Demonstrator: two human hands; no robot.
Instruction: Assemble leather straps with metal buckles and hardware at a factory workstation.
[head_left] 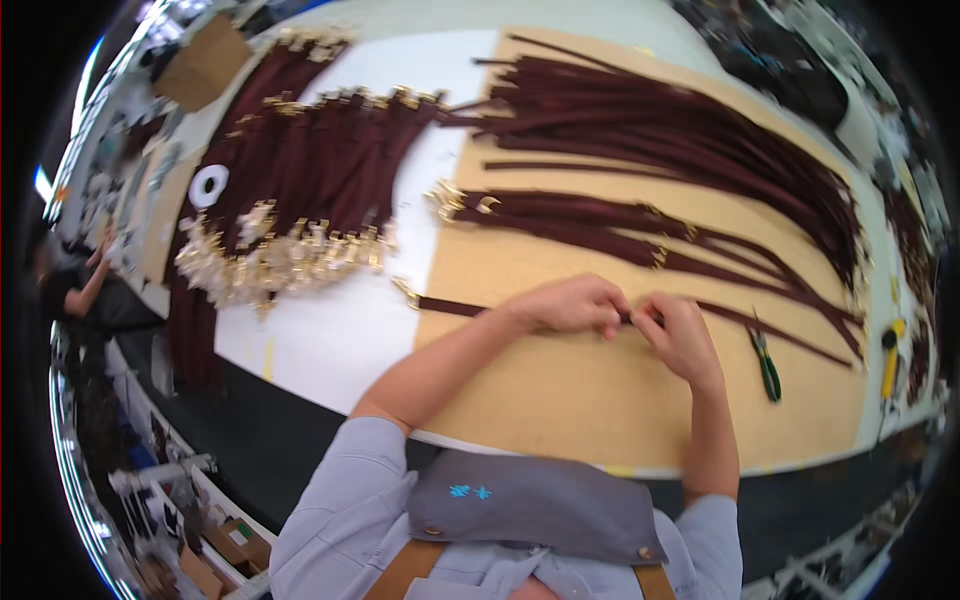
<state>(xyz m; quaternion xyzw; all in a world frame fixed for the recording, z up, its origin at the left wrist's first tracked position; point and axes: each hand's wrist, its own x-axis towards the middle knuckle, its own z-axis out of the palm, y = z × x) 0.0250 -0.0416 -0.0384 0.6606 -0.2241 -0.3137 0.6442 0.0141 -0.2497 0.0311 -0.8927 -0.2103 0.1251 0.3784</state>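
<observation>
Head camera: I look down and forward from the wearer's head.
Apron [540, 505]: nearest me, lower edge.
Left hand [575, 305], right hand [682, 338]: farther off, mid-view.
Table [320, 350]: spans my wide fisheye.

Light grey-blue shirt [340, 530], creased, left sleeve [375, 452] and right sleeve [713, 525] both ending near the elbow; forearms, left grip [580, 305] and right grip [680, 338] all bare. Dark grey apron bib [560, 495] across the chest, small bright-blue marking [470, 492] in 2 parts left of centre, 2 round brass-coloured fasteners [645, 552] at its corners, 2 plain brown straps [405, 570].
</observation>
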